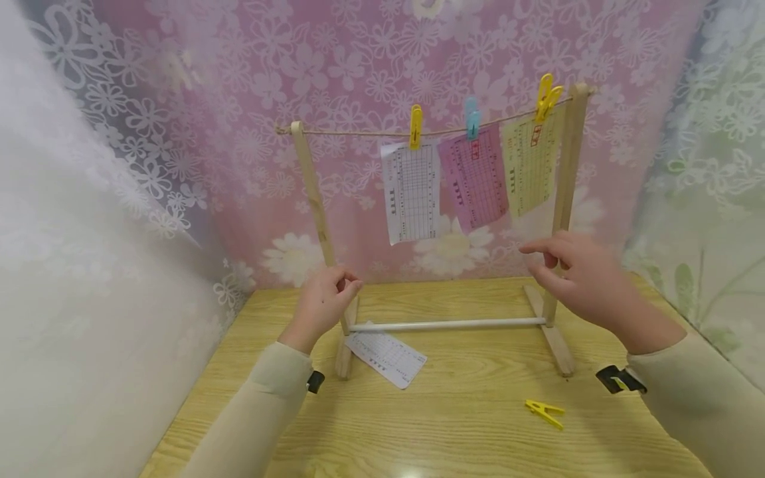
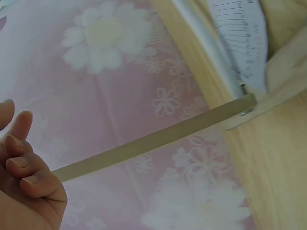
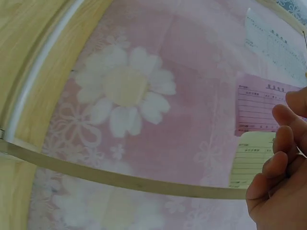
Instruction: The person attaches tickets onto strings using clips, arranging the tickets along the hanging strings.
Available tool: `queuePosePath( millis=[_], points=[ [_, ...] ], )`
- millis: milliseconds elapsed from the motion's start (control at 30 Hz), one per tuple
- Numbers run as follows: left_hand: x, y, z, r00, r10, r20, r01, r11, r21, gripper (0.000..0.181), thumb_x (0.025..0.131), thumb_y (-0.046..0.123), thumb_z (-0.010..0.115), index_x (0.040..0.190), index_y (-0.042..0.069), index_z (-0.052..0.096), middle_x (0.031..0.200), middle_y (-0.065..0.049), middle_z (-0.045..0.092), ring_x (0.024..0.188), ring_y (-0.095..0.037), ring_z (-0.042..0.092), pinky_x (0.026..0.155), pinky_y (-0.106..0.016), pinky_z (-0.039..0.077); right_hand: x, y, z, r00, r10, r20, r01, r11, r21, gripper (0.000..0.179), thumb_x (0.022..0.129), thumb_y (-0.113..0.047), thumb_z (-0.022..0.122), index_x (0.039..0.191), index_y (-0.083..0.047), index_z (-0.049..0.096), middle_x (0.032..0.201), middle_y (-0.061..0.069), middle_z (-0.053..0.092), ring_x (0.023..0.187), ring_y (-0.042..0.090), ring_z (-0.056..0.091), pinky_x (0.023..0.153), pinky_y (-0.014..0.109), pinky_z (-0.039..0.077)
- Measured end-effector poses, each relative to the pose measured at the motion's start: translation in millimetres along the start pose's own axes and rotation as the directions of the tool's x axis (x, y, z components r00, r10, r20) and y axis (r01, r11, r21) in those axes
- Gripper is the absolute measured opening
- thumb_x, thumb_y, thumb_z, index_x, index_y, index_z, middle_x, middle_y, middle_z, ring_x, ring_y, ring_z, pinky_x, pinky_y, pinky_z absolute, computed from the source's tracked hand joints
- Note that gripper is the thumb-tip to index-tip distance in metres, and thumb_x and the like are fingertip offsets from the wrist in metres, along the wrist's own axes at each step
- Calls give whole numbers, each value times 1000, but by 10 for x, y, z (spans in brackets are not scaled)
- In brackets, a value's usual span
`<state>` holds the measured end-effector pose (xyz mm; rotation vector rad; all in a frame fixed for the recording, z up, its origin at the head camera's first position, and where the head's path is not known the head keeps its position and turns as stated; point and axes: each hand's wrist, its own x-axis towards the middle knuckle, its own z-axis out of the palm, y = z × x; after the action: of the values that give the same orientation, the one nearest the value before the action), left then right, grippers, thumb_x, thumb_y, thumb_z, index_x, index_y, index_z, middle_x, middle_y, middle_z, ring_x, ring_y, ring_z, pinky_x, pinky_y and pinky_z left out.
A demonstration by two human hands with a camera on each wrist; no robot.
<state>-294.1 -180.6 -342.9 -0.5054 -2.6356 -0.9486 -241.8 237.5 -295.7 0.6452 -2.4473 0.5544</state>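
My left hand [image 1: 325, 299] hovers in front of the rack's left wooden post [image 1: 312, 192], fingers loosely curled around nothing. In the left wrist view, its thumb and index finger stand apart. Near the right post [image 1: 570, 166] is my right hand [image 1: 582, 279], index finger reaching left, also holding nothing. A twine line [image 1: 352, 133] joins the posts. From it hang a white form [image 1: 412, 192] under a yellow clothespin [image 1: 416, 126], a pink form [image 1: 476, 179] under a blue clothespin [image 1: 473, 119], and a yellow form [image 1: 532, 169] under another yellow clothespin [image 1: 545, 99].
Another white form [image 1: 391, 358] lies on the wooden table [image 1: 454, 425] by the left foot of the rack. A loose yellow clothespin [image 1: 545, 411] lies at the front right. A white rod [image 1: 448, 324] spans the rack's base. Flowered cloth [image 1: 358, 60] hangs behind.
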Motion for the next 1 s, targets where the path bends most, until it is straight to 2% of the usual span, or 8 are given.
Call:
queuePosePath(
  millis=[167, 433, 567, 767, 867, 1000],
  points=[
    [-98, -132, 118, 999, -52, 10, 51, 996, 75, 15, 101, 29, 64, 101, 18, 73, 71, -2, 50, 58, -18, 43, 53, -34, 37, -181, 125, 97, 1000, 22, 9, -22, 1000, 12, 25, 96, -15, 70, 120, -16, 73, 79, -8, 48, 76, 15, 42, 66, 34, 35],
    [-221, -337, 257, 984, -164, 68, 154, 979, 131, 13, 100, 31, 66, 97, 19, 70, 73, 2, 56, 58, -16, 48, 52, -32, 40, -396, 230, 209, 998, 36, 61, -37, 999, 22, 17, 97, -18, 70, 113, -17, 73, 83, -9, 52, 69, 11, 39, 61, 29, 33],
    [-240, -428, 308, 972, -212, 100, 196, 969, 151, 12, 98, 30, 69, 93, 20, 68, 73, 3, 58, 60, -17, 49, 51, -33, 40, -494, 268, 262, 995, 49, 92, -53, 998, 37, 21, 97, -19, 70, 118, -17, 73, 80, -10, 49, 68, 9, 39, 60, 28, 33],
    [-270, -585, 391, 953, -277, 120, 254, 951, 175, 11, 96, 28, 71, 90, 19, 69, 67, 0, 57, 54, -17, 46, 46, -31, 35, -625, 333, 340, 990, 44, 132, -54, 996, 71, 17, 96, -19, 72, 114, -20, 74, 77, -12, 48, 66, 6, 37, 60, 28, 31],
    [-301, -666, 438, 936, -323, 140, 296, 937, 185, 11, 96, 28, 70, 89, 20, 69, 68, 1, 58, 53, -17, 47, 46, -31, 35, -701, 368, 382, 983, 62, 171, -79, 992, 97, 16, 97, -21, 72, 112, -21, 74, 76, -12, 47, 66, 6, 37, 58, 28, 30],
    [-341, -739, 496, 915, -361, 179, 323, 923, 209, 9, 95, 29, 70, 89, 22, 69, 73, 4, 62, 57, -18, 49, 50, -33, 38, -812, 408, 433, 970, 100, 223, -129, 985, 117, 14, 97, -23, 71, 111, -22, 74, 74, -11, 46, 65, 7, 36, 57, 28, 30]
  ],
)
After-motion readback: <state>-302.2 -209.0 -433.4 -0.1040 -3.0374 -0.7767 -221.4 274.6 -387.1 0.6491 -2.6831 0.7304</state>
